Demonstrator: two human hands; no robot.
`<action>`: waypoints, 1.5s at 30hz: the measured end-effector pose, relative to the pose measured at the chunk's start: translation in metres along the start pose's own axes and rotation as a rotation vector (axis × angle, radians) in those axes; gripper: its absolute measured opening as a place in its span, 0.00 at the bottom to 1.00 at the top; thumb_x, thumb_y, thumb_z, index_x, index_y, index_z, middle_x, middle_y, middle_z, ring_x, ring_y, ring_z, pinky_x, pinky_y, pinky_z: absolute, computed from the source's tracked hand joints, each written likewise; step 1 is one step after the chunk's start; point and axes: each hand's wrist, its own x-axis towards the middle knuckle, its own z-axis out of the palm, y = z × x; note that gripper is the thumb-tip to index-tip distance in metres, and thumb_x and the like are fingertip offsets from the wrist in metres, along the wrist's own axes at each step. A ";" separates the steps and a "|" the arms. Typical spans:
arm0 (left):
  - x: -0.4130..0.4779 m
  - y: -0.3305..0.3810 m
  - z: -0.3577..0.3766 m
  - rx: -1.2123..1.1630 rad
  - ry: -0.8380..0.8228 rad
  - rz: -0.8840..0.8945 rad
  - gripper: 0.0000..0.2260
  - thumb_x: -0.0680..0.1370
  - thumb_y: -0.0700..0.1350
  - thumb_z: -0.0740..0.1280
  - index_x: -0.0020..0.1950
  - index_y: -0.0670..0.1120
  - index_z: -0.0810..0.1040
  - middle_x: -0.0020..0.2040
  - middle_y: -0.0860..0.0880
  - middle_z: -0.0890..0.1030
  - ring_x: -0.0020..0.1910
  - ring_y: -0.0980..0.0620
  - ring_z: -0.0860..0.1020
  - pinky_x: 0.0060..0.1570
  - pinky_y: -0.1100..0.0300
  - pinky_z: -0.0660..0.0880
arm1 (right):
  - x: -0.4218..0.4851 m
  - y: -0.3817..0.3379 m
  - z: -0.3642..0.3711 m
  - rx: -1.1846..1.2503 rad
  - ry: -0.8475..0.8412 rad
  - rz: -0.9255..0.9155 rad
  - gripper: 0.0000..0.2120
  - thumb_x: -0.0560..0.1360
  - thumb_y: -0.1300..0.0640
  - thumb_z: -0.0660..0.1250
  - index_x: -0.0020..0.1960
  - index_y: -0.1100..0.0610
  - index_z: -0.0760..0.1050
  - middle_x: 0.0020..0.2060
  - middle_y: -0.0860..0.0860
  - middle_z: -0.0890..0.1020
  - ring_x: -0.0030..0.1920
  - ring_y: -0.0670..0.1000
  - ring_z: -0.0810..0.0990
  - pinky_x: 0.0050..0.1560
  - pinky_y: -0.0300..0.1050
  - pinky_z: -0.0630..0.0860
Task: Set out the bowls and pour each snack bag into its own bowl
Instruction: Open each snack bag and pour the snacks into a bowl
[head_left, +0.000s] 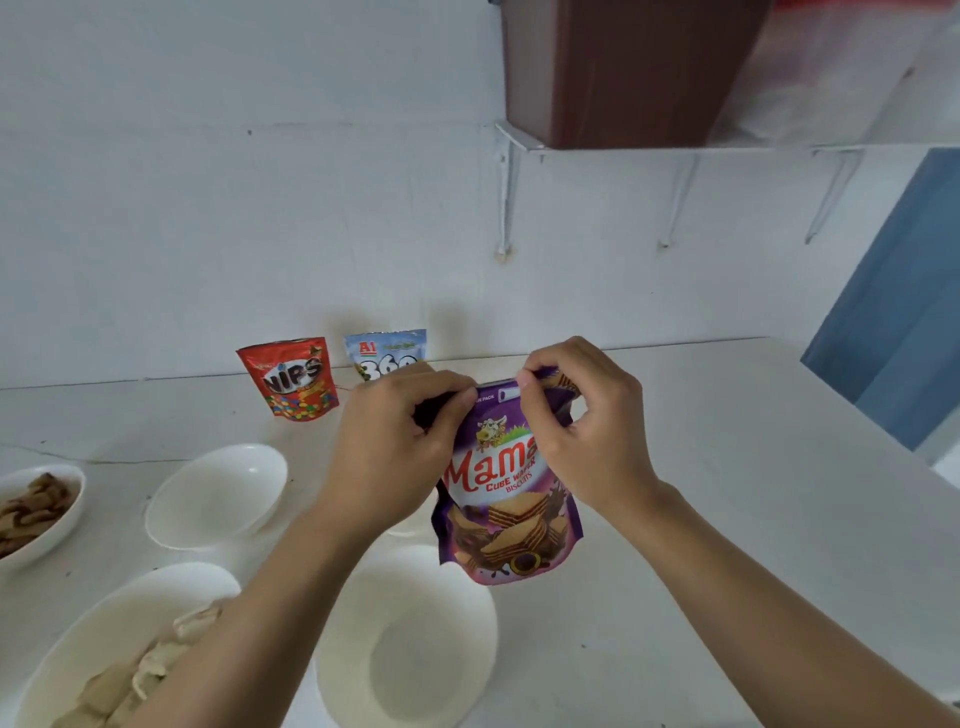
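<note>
Two-handed, pinches the top of the upright Mama wafer bag (511, 499), left fingers (451, 411) beside right fingers (536, 396), over the empty bowl (415, 667).

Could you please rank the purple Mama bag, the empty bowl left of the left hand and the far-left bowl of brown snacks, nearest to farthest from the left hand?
1. Purple Mama bag: pinched at its top by the left hand.
2. Empty bowl: just to that hand's left.
3. Bowl of brown snacks: at the far left edge.
</note>
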 end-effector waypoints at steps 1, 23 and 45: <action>-0.002 0.004 0.008 -0.001 -0.014 -0.005 0.05 0.80 0.44 0.69 0.50 0.48 0.86 0.44 0.53 0.85 0.44 0.56 0.80 0.41 0.51 0.80 | -0.005 0.004 -0.005 -0.010 0.001 0.007 0.09 0.77 0.54 0.70 0.50 0.60 0.78 0.45 0.50 0.82 0.46 0.46 0.82 0.42 0.31 0.79; -0.045 0.028 0.111 0.062 -0.338 -0.285 0.08 0.81 0.48 0.68 0.53 0.52 0.87 0.45 0.56 0.87 0.37 0.61 0.81 0.38 0.68 0.77 | -0.101 0.079 -0.064 -0.319 -0.224 -0.018 0.07 0.76 0.56 0.72 0.53 0.56 0.81 0.51 0.50 0.79 0.57 0.52 0.75 0.54 0.50 0.76; -0.036 0.012 0.082 -0.562 -0.594 -0.928 0.11 0.77 0.50 0.72 0.51 0.43 0.87 0.48 0.43 0.87 0.43 0.48 0.82 0.48 0.56 0.76 | -0.090 0.084 -0.046 -0.210 -0.361 -0.221 0.09 0.75 0.56 0.74 0.53 0.58 0.84 0.49 0.51 0.82 0.52 0.50 0.77 0.56 0.48 0.74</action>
